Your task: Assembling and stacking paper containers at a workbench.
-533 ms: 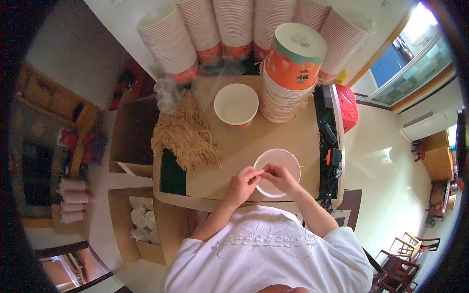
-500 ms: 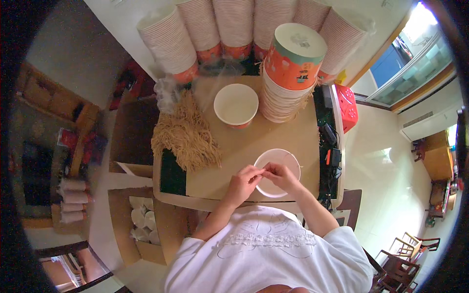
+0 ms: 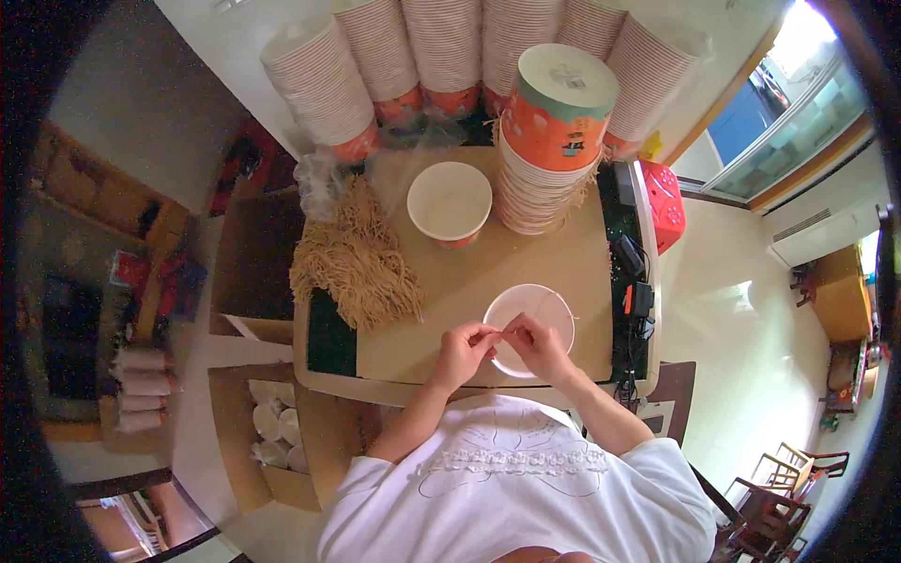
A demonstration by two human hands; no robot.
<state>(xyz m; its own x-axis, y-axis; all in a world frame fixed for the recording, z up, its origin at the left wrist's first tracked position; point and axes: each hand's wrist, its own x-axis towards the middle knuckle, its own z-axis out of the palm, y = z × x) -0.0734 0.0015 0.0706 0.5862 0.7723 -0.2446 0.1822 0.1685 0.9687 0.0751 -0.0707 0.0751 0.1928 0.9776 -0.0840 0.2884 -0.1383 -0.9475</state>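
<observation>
Head view, looking down: both forearms come in low over the near edge of the surface (image 3: 361, 387), the left from between seven and eight o'clock, the right from four. Wrists bent inward, the left hand (image 3: 464, 351) and right hand (image 3: 542, 347) meet fingertip to fingertip. On each, the fingers are pressed together; whether anything is caught between them is too small for me to make out. They meet at the left side of the near white tub (image 3: 531, 302), and the right hand hides part of it. A thin strand (image 3: 575, 317) crosses its rim between two and three o'clock.

Beyond, at ten o'clock from the hands, lies a heap of tan string (image 3: 361, 263). A second white tub (image 3: 449, 200) stands upright past eleven, and a tall upturned stack of tubs (image 3: 558, 131), nearer twelve than one, blocks some of the wrapped stacks (image 3: 446, 52) behind. Black cables (image 3: 642, 328) lie around three, a red basket (image 3: 664, 208) around two, and an open carton (image 3: 286, 486) at eight, below the surface.
</observation>
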